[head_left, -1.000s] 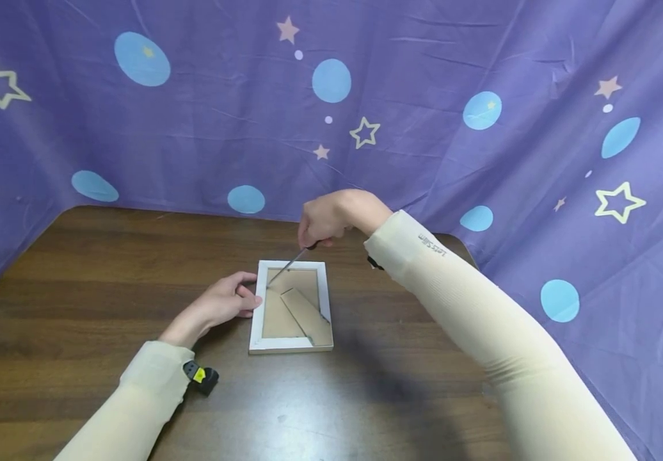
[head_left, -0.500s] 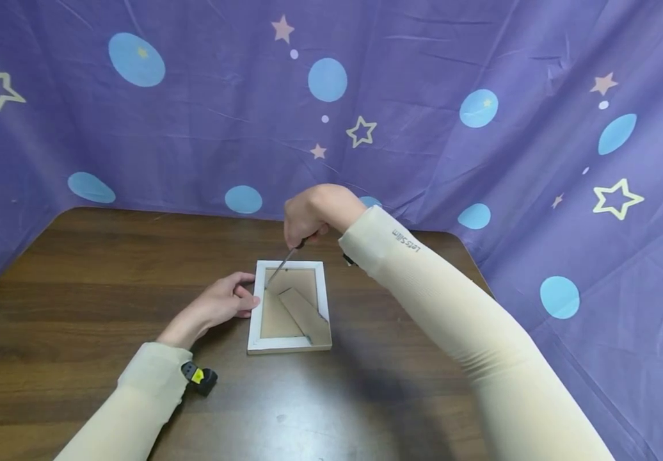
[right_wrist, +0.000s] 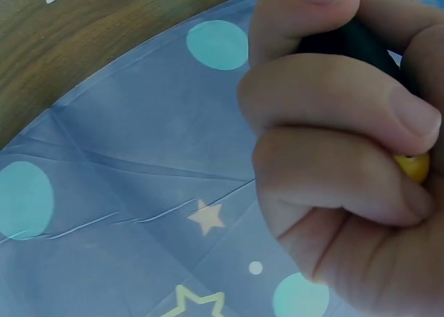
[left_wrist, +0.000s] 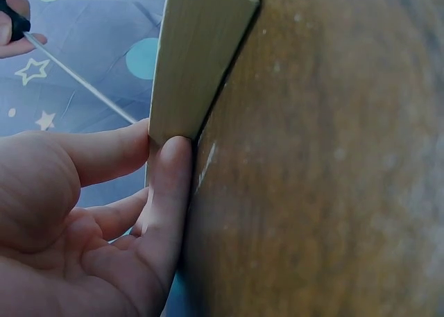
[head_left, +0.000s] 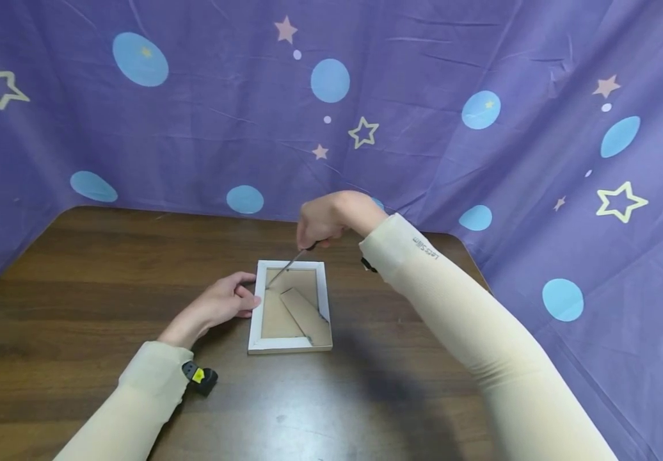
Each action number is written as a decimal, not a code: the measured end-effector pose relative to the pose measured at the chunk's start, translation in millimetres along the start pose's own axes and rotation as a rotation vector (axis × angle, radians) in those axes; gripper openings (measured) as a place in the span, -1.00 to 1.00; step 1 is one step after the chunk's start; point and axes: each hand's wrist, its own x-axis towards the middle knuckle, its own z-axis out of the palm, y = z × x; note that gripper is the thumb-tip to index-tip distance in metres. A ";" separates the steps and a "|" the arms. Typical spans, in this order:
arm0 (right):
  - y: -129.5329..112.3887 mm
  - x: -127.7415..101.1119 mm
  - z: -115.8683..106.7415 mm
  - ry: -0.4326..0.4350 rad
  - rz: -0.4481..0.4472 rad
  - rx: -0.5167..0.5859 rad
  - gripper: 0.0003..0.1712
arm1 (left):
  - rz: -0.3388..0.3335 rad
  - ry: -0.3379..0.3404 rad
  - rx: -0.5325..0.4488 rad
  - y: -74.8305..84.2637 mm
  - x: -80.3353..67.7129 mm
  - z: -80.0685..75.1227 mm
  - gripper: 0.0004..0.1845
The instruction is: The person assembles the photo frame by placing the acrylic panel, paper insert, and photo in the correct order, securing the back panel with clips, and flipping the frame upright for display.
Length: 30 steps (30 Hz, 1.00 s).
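Observation:
A picture frame (head_left: 255, 325) with a white border lies face down on the table, its brown backing board (head_left: 276, 320) and slanted stand flap (head_left: 304, 314) upward. My left hand (head_left: 223, 301) rests against its left edge, a fingertip on the border. In the left wrist view, straight fingers (left_wrist: 170, 175) press along its side. Beyond the far edge, my right hand (head_left: 322, 218) grips the black handle of a screwdriver (head_left: 287, 266). Its thin metal shaft slants down to the inner left edge of the border. A yellow handle end (right_wrist: 414, 167) shows between the curled fingers in the right wrist view.
The brown wooden table (head_left: 135, 288) extends around the frame on all sides. A purple cloth (head_left: 205, 96) with stars and dots hangs behind the table and along its sides. A dark metal tab (head_left: 287, 270) sits at the frame's top inner edge.
My right hand swung left and the screwdriver stood steeper, then it came back right and the shaft leans lower again. The tip stays at the inner left edge. My left hand and the frame stay put.

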 end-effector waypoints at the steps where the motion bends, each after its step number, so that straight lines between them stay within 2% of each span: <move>1: 2.1 0.0 0.9 0.005 0.000 0.002 -0.77 | 0.002 0.000 0.000 -0.2 0.2 -0.3 -0.28; 8: 15.6 -2.1 8.0 0.005 -0.016 0.040 -0.66 | 0.005 0.001 -0.005 -2.5 2.9 0.0 -0.28; 21: 37.4 -2.0 22.5 -0.001 -0.017 0.166 -0.65 | 0.007 0.005 0.001 -3.7 4.0 -0.2 -0.28; 30: 55.9 -2.3 39.1 0.010 -0.077 0.283 -0.64 | -0.005 0.006 0.001 -3.3 4.4 0.4 -0.28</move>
